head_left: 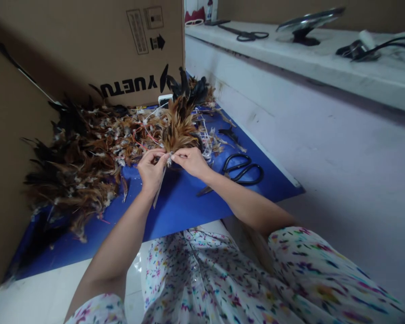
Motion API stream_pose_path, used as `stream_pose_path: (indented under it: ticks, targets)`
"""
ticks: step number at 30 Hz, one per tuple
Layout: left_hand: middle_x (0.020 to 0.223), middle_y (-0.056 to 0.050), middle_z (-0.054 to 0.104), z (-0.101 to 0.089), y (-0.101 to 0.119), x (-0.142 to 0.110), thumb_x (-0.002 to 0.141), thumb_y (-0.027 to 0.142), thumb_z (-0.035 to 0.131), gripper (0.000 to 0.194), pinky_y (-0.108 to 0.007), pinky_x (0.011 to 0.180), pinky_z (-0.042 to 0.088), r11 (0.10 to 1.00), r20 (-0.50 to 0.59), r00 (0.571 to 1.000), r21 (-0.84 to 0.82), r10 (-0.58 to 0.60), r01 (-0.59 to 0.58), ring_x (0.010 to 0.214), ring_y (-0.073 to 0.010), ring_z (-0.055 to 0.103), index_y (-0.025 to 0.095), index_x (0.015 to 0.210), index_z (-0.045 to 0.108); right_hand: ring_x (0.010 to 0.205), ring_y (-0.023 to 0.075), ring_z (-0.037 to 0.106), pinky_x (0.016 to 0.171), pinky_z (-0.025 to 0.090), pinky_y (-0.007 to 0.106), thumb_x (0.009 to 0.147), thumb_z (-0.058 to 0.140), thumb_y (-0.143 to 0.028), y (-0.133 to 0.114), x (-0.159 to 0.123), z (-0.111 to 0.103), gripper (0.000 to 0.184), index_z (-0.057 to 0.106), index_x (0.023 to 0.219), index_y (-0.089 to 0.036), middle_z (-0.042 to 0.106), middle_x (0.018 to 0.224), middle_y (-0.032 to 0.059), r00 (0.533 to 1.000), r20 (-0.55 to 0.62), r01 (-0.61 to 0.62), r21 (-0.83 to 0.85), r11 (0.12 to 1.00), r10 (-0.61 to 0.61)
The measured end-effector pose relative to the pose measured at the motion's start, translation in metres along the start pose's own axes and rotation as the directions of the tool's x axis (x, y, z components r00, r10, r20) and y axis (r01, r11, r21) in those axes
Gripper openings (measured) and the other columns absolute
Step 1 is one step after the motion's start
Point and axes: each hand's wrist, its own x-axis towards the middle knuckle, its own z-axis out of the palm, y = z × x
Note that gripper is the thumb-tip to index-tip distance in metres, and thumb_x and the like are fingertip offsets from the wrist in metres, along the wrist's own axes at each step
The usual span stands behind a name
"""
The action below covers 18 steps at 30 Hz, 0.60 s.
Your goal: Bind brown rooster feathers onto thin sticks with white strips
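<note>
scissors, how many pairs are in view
2. One black-handled pair lies on the blue surface, by the right forearm; another pair lies on the white ledge. More could be hidden under the feathers.

We have on a white top with lots of tiny marks in pink, blue, green, yellow and other colours, with short, loose sleeves [303, 252], small round buttons [195, 268] down the front, and nothing on our wrists.

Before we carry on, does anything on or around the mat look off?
The printed carton has its lettering upside down. The scissors lie partly hidden beneath the right forearm, an awkward spot. Nothing looks clearly broken.
</note>
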Motion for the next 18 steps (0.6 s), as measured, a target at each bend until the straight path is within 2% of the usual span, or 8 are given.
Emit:
stream_pose_path:
  ticks: [5, 11, 14, 18]
  targets:
    - [0.084, -0.003, 0.068, 0.001, 0.003, -0.006, 0.079, 0.021, 0.076, 0.011, -0.030, 0.082, 0.051, 0.965, -0.027, 0.988, 0.218, 0.154, -0.144, 0.084, -0.0157, 0.065, 0.018, 0.072, 0.068, 0.065, 0.0105, 0.056, 0.066, 0.039, 0.023, 0.084, 0.061, -0.024, 0.000, -0.001, 0.005, 0.021, 0.072, 0.069, -0.015, 0.068, 0.068, 0.0004, 0.997, -0.056, 0.056, -0.074, 0.996, -0.060]
    - [0.087, -0.005, 0.062, 0.004, 0.000, -0.010, 0.082, 0.019, 0.073, 0.010, -0.026, 0.070, 0.050, 0.923, -0.009, 0.969, 0.306, 0.248, -0.234, 0.084, -0.0153, 0.061, 0.017, 0.074, 0.066, 0.063, 0.0117, 0.054, 0.068, 0.039, 0.025, 0.088, 0.055, -0.017, 0.004, -0.003, 0.008, 0.030, 0.060, 0.058, -0.016, 0.062, 0.062, 0.0020, 0.961, -0.037, 0.249, -0.321, 0.914, -0.275]
    - [0.086, -0.004, 0.063, 0.003, -0.002, -0.010, 0.083, 0.018, 0.071, 0.011, -0.027, 0.071, 0.050, 0.891, 0.012, 0.948, 0.338, 0.318, -0.303, 0.082, -0.0147, 0.062, 0.017, 0.075, 0.065, 0.065, 0.0115, 0.057, 0.070, 0.041, 0.024, 0.088, 0.055, -0.019, 0.010, -0.002, 0.008, 0.026, 0.065, 0.065, -0.015, 0.066, 0.066, 0.0021, 0.968, -0.035, 0.232, -0.236, 0.944, -0.247]
    - [0.086, -0.004, 0.066, 0.001, -0.004, -0.006, 0.085, 0.017, 0.070, 0.011, -0.026, 0.071, 0.051, 0.857, 0.113, 0.915, 0.321, 0.388, -0.403, 0.079, -0.0136, 0.064, 0.017, 0.076, 0.064, 0.068, 0.0115, 0.060, 0.070, 0.042, 0.023, 0.085, 0.059, -0.024, 0.016, 0.000, 0.005, 0.021, 0.072, 0.073, -0.014, 0.069, 0.070, 0.0015, 0.994, -0.014, 0.110, -0.062, 0.992, -0.111]
